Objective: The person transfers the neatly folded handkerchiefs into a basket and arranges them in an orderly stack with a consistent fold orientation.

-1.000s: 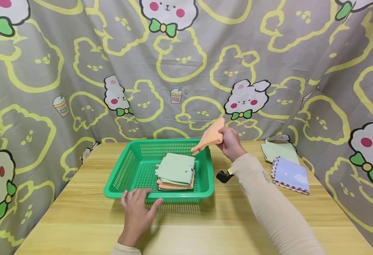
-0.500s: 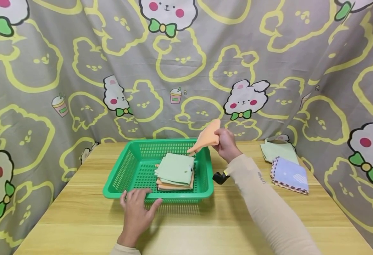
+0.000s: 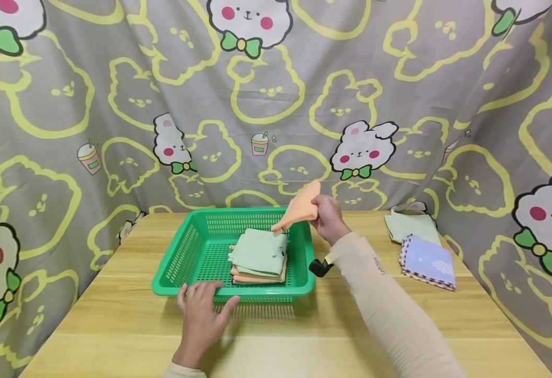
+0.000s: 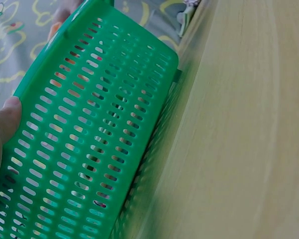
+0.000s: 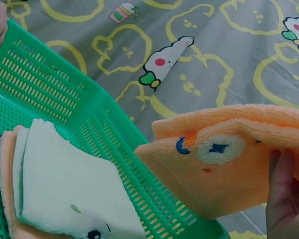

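Observation:
My right hand (image 3: 329, 218) pinches a folded orange towel (image 3: 299, 206) by one edge, raised over the right back part of a green plastic basket (image 3: 168, 262). Up close, the right wrist view shows an embroidered face on that orange towel (image 5: 204, 169), with the thumb against its near side. Inside the basket lies a stack of folded towels, a pale green towel (image 3: 259, 251) on top and orange ones below. My left hand (image 3: 203, 317) grips the basket's front rim, fingers over it; the thumb (image 4: 10, 119) lies along the outer wall in the left wrist view.
On the wooden table (image 3: 115, 331), right of the basket, sit a folded blue towel (image 3: 429, 260) with a checked border and a pale green cloth (image 3: 410, 227) behind it. A patterned curtain (image 3: 295, 105) hangs behind and on both sides. A black device (image 3: 320, 266) is strapped at my right wrist.
My right hand has moved left and slightly down with the orange towel, bringing it further over the basket. The left hand stays on the rim.

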Available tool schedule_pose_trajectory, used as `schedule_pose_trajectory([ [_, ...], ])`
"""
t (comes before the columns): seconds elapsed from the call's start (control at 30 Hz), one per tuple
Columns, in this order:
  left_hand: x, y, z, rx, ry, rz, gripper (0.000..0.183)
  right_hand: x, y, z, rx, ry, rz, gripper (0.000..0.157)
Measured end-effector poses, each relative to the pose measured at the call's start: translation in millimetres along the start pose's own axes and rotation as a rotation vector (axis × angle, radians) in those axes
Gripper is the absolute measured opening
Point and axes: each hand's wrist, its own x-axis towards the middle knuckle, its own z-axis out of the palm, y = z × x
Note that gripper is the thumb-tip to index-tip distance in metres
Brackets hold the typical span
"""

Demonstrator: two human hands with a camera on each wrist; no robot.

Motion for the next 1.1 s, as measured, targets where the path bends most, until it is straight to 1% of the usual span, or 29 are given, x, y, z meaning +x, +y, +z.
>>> schedule_pose_trajectory([
  [0.23, -0.4, 1.1, -0.3, -0.002, -0.002, -0.003, 0.053, 0, 3, 1.0, 0.006, -0.005, 0.007, 0.012],
  [0.47, -0.1, 0.8, -0.5, 0.001, -0.002, -0.001, 0.051, 1, 6, 4.0, 0.003, -0.020, -0.008, 0.007],
  [0.57, -0.5, 0.2, -0.5, 0.003, -0.002, -0.003, 0.050, 0, 8, 5.3, -0.001, -0.025, -0.005, 0.008],
  [0.73, -0.7, -0.4, 0.0, 0.005, -0.005, -0.003, 0.050, -1, 10, 7.4, -0.004, -0.018, 0.006, 0.018],
  [0.87, -0.5, -0.1, 0.7, 0.001, -0.007, -0.003, 0.049, 0, 12, 8.4, -0.005, -0.013, 0.012, 0.014],
  [1.03, -0.4, 0.1, 0.4, 0.003, -0.006, -0.008, 0.049, 2, 16, 10.4, -0.002, -0.011, 0.022, 0.017],
  [1.1, -0.2, 0.1, 0.0, 0.004, -0.007, -0.012, 0.049, 3, 18, 12.3, 0.009, -0.011, 0.022, 0.015],
])
